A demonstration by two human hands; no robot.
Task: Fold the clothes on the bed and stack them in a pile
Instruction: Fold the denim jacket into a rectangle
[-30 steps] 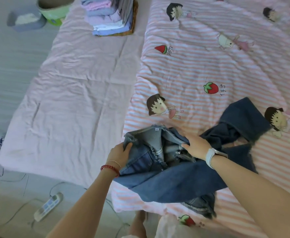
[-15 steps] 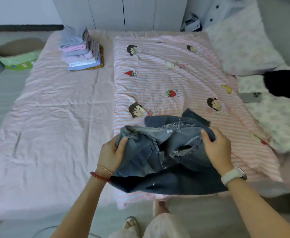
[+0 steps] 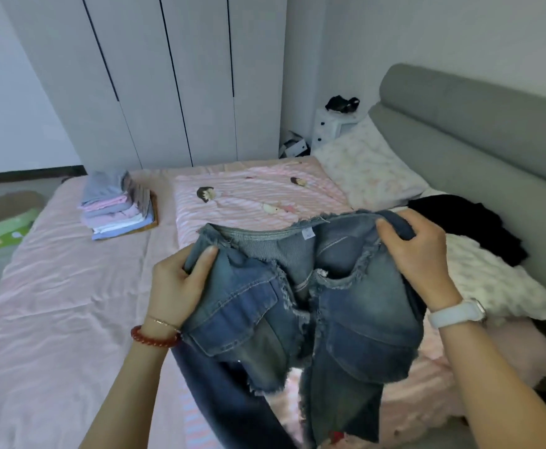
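Bed (image 3: 54,303) w/ pink sheet, folded pile (image 3: 116,205) far side; both hands (image 3: 181,283) grip jeans (image 3: 313,303) waistband.

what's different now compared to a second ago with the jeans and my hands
The blue denim jeans with frayed edges have been lifted off the pink striped cartoon blanket and now hang in the air. The right hand shifted from the middle of the jeans to the waistband's right side. The left hand still grips the left side. The folded clothes pile is unchanged.
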